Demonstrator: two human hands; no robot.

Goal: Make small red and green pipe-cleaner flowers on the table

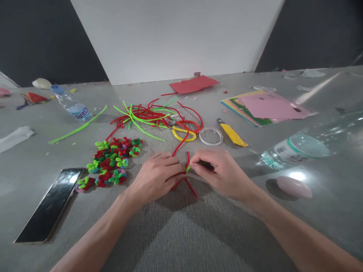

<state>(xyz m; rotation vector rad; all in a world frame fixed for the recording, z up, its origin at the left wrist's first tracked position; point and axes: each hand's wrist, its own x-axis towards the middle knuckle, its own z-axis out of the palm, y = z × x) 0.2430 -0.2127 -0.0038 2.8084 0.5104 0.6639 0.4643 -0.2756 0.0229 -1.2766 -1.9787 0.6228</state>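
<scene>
Red pipe cleaners cross between my two hands, their ends sticking out in several directions. My left hand has its fingers curled over the left part of them. At the crossing, a short bit of light green pipe cleaner shows, and my right hand pinches it between thumb and fingertip. Something dark lies under the right fingers; I cannot make it out. Left of my hands sit small red and green pipe-cleaner flowers in a cluster. Beyond them is a loose pile of red and green pipe cleaners.
Yellow-and-orange-handled scissors, a tape roll and a yellow cutter lie beyond my hands. A phone is at left. Bottles and a pink oval object are at right. Coloured paper lies farther back.
</scene>
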